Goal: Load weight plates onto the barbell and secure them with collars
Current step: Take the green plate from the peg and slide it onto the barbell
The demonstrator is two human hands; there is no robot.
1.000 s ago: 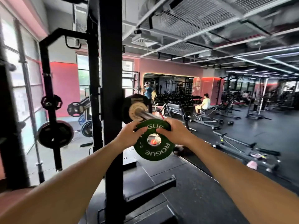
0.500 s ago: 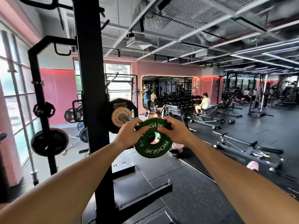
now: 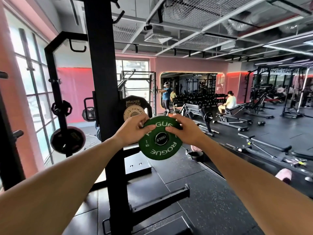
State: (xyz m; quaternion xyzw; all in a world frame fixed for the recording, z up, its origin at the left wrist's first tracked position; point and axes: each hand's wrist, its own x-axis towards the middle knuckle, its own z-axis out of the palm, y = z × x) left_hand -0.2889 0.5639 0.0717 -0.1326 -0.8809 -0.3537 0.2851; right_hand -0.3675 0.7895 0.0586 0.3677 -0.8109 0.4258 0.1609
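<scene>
A small green ROGUE weight plate (image 3: 160,150) marked 1 KG is held upright by both hands at its upper rim. My left hand (image 3: 133,131) grips its top left, my right hand (image 3: 184,131) its top right. The barbell's sleeve end cap (image 3: 160,138), printed 1500LB, fills the plate's centre hole. Behind it on the same sleeve sit a tan ROGUE plate (image 3: 131,112) and a large black Hammer Strength plate (image 3: 133,102). The sleeve between the plates is hidden by my hands. No collar is visible.
A black rack upright (image 3: 105,99) stands just left of the plates, its base feet (image 3: 160,199) jutting over the rubber floor. Stored plates (image 3: 67,139) hang on a second post at left. Benches (image 3: 233,114) and several people fill the room beyond.
The green plate has moved onto the sleeve tip: its hole showed open floor before and is now filled by the end cap. My hands stayed on its upper rim; my view shifted right.
</scene>
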